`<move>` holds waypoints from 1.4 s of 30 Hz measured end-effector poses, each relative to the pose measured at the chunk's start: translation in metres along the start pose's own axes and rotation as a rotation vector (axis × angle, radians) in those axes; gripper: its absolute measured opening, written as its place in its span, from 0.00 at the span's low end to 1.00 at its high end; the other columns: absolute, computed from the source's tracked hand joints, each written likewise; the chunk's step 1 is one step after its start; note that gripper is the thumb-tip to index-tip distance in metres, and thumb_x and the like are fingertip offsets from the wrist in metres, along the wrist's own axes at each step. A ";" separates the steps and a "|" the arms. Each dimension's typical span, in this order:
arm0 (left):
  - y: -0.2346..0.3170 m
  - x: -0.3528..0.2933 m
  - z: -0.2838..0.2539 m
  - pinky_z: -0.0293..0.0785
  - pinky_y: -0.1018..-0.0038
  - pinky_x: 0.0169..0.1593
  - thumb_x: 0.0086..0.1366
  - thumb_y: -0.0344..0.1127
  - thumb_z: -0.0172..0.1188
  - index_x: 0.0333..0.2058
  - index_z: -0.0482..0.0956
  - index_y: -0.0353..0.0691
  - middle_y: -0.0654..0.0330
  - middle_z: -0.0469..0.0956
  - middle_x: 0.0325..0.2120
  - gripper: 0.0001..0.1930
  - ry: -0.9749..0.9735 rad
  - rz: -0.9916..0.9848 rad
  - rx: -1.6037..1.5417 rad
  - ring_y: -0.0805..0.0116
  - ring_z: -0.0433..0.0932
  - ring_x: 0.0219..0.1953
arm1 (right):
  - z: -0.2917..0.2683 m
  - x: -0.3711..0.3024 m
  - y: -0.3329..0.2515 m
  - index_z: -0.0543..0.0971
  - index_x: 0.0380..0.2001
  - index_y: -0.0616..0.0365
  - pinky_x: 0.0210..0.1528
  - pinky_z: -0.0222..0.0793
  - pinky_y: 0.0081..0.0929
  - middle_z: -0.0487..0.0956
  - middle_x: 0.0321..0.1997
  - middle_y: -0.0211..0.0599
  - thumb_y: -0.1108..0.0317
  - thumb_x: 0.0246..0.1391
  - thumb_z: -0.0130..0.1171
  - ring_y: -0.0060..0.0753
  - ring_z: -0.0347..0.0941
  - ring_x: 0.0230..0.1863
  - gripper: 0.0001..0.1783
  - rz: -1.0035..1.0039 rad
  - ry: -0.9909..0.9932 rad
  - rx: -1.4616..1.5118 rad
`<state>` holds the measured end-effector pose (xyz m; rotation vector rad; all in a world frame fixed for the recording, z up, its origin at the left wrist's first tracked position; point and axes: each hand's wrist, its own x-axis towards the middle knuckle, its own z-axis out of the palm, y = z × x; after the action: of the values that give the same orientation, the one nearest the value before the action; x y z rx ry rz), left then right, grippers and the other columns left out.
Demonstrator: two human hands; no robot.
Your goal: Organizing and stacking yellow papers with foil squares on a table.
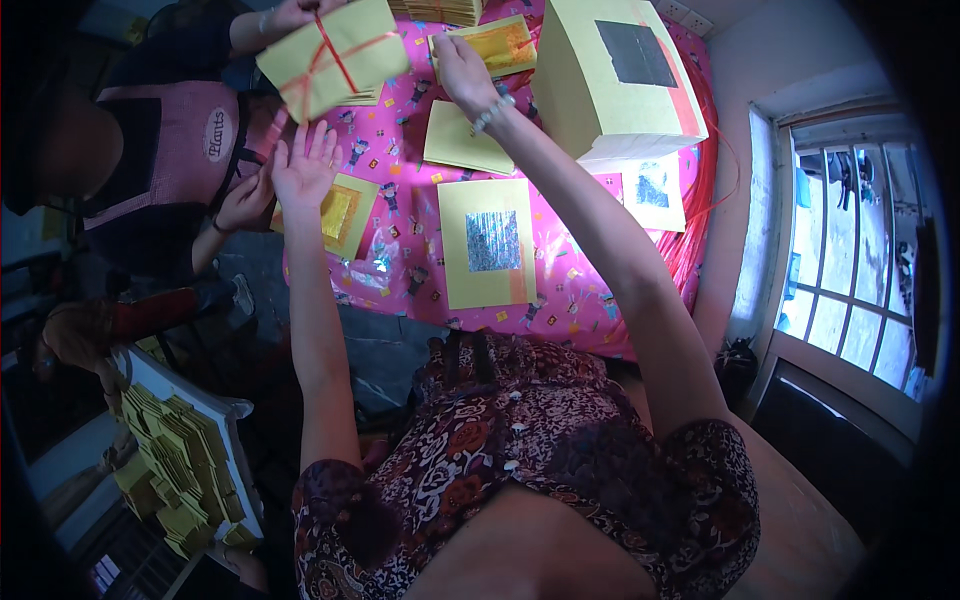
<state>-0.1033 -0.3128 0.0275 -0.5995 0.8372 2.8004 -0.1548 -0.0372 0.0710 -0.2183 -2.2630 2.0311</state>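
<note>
Pink cartoon-printed cloth (572, 275) over a desk (415, 298), seen from above past a flowery short-sleeved top (520, 420). Left hand (303, 180) stretched out over the desk's left side, palm up, fingers spread wide and holding nothing. Just beyond those fingertips, a flat pale-yellow paper bundle tied crosswise with red ribbon (335, 60), raised, tilted and slightly blurred, in the grip of a co-worker's upper hand (290, 14); contact with the left fingertips too unclear to tell. Same co-worker in dark sleeves and pink apron (180, 150), lower hand (245, 203) beside a yellow stack with a gold patch (350, 215). Right hand (466, 76), with a pale beaded bracelet (492, 113) at the wrist, reaching to the far side, over the left end of a yellow paper piece with a shiny orange-gold panel (503, 48); fingers partly bent, grip impossible to make out. Below the right wrist, a plain yellow paper stack (462, 143); nearer, a yellow sheet with a silvery square (490, 285). To the right, a tall block of yellow paper with a dark square on top (575, 95), beside loose red strands (705, 130).
</note>
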 end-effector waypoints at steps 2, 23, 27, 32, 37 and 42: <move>-0.015 -0.013 -0.011 0.60 0.61 0.59 0.67 0.51 0.46 0.59 0.64 0.46 0.53 0.68 0.55 0.25 0.090 0.020 0.101 0.58 0.64 0.58 | -0.020 -0.031 0.014 0.73 0.43 0.64 0.44 0.67 0.30 0.78 0.35 0.44 0.50 0.61 0.45 0.33 0.74 0.39 0.25 -0.077 -0.064 0.046; -0.247 -0.185 -0.038 0.69 0.64 0.47 0.45 0.32 0.69 0.39 0.75 0.41 0.58 0.73 0.38 0.20 -0.569 0.553 1.960 0.54 0.71 0.42 | -0.159 -0.273 0.161 0.72 0.40 0.52 0.51 0.62 0.35 0.70 0.42 0.33 0.57 0.39 0.65 0.36 0.67 0.48 0.24 -0.548 -0.610 -0.946; -0.243 -0.179 -0.040 0.71 0.64 0.46 0.44 0.33 0.69 0.38 0.76 0.42 0.60 0.73 0.38 0.20 -0.605 0.572 2.001 0.56 0.72 0.43 | -0.154 -0.270 0.170 0.73 0.38 0.53 0.47 0.64 0.32 0.70 0.41 0.33 0.56 0.39 0.65 0.34 0.67 0.45 0.23 -0.613 -0.596 -1.004; -0.256 -0.174 -0.043 0.73 0.65 0.45 0.44 0.34 0.70 0.38 0.77 0.43 0.61 0.75 0.39 0.19 -0.589 0.565 2.047 0.58 0.73 0.43 | -0.167 -0.259 0.186 0.73 0.37 0.53 0.44 0.69 0.34 0.70 0.39 0.33 0.57 0.43 0.63 0.36 0.68 0.44 0.19 -0.579 -0.663 -0.921; -0.252 -0.169 -0.043 0.74 0.66 0.43 0.46 0.37 0.70 0.36 0.79 0.45 0.63 0.76 0.37 0.16 -0.595 0.551 2.034 0.61 0.74 0.41 | -0.170 -0.252 0.184 0.79 0.29 0.52 0.39 0.72 0.33 0.74 0.34 0.31 0.56 0.43 0.64 0.37 0.73 0.39 0.13 -0.525 -0.665 -0.810; -0.248 -0.158 -0.044 0.74 0.66 0.41 0.49 0.41 0.69 0.30 0.83 0.47 0.63 0.76 0.33 0.10 -0.635 0.423 2.026 0.62 0.75 0.38 | -0.170 -0.245 0.185 0.81 0.25 0.50 0.38 0.73 0.32 0.76 0.32 0.29 0.56 0.43 0.64 0.34 0.74 0.38 0.11 -0.437 -0.688 -0.791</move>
<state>0.1192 -0.1368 -0.0616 0.7676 2.6944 0.8019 0.1223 0.1077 -0.0877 0.9771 -3.0195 0.9919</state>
